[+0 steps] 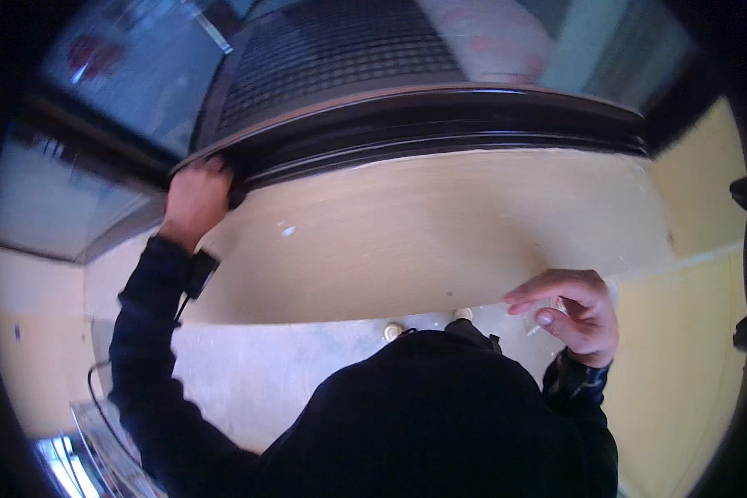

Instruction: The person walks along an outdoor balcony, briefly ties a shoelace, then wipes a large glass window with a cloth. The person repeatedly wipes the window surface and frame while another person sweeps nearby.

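My left hand [198, 198] is raised to the left end of a dark, glossy window frame [436, 127]. Its fingers curl in against the frame, and a small dark patch shows beside them below the frame's edge. Whether that patch is a held thing or part of the frame is unclear. A black device [202, 274] with a cable sits at my left wrist. Lower and to the right, my right hand [576, 314] hangs in the air before the cream wall [373, 243], fingers bent and thumb apart, with no held thing plainly visible.
Beyond the frame are a dark mesh panel [342, 50] and a blurred pane [137, 93]. Yellowish wall [678, 348] rises on the right. My feet in light footwear [393, 331] stand on grey floor [243, 373]. A cable [103, 408] hangs by my left arm.
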Demonstrator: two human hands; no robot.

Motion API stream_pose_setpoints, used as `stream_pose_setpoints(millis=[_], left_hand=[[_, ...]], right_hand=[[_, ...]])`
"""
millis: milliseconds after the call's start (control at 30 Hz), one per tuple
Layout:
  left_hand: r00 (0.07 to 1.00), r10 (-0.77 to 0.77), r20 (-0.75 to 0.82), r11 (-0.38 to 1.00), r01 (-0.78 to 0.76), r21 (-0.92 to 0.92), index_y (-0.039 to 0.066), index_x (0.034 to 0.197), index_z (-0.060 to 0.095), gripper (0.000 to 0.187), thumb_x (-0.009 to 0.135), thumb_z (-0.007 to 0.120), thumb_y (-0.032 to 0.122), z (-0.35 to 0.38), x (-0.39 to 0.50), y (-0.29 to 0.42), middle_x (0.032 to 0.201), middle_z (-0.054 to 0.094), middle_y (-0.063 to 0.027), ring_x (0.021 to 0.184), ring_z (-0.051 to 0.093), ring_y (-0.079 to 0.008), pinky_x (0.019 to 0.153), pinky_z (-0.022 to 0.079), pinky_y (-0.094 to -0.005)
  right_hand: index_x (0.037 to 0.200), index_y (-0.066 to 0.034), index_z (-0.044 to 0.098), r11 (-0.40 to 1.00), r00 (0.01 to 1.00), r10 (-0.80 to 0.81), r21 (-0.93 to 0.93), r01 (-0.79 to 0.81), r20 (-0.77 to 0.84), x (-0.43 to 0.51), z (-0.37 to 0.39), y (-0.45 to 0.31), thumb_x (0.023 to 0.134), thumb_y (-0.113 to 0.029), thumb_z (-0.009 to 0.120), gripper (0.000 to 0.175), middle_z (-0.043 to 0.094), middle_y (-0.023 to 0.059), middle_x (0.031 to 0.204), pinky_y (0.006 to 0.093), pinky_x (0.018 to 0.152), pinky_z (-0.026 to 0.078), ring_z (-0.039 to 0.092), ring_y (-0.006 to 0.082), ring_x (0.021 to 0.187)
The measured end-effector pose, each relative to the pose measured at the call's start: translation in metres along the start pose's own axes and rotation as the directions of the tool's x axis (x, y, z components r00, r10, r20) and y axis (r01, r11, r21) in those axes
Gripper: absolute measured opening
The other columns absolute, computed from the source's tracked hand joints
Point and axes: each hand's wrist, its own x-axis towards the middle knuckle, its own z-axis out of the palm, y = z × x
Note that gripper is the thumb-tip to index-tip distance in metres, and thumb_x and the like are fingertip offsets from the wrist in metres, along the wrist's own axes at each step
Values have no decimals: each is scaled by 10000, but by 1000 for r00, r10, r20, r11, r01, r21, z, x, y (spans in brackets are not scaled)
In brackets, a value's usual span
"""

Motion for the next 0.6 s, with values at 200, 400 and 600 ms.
stream_pose_setpoints(millis=[200, 400, 600], left_hand=[[982, 127, -138, 992, -126, 11, 77, 1068, 698, 294, 792, 604, 109, 2, 28, 29, 906, 616, -84, 847, 647, -279, 704, 544, -394], [940, 203, -273, 976, -218, -26, 95, 1098, 699, 310, 810, 586, 96, -33, 64, 84, 896, 611, -75, 828, 642, -259, 695, 543, -386], [870, 305, -387, 919, -376, -119, 60, 1036, 699, 312, 729, 670, 111, -83, 166, 199, 921, 613, -101, 840, 650, -281, 719, 549, -390]], right_hand=[[1148, -15, 690, 997, 997, -57, -41, 59, 50, -5, -20, 2, 904, 7, 675, 246, 731, 115, 1013, 302, 770, 559, 718, 212, 869], [1137, -16, 692, 985, 985, -169, 19, 169, 39, -22, -42, 7, 924, -21, 670, 215, 728, 117, 999, 267, 748, 548, 715, 190, 848], [1120, -11, 699, 994, 993, -104, -22, 103, -62, -69, -87, 14, 918, -30, 681, 204, 732, 128, 997, 289, 775, 549, 716, 214, 853]])
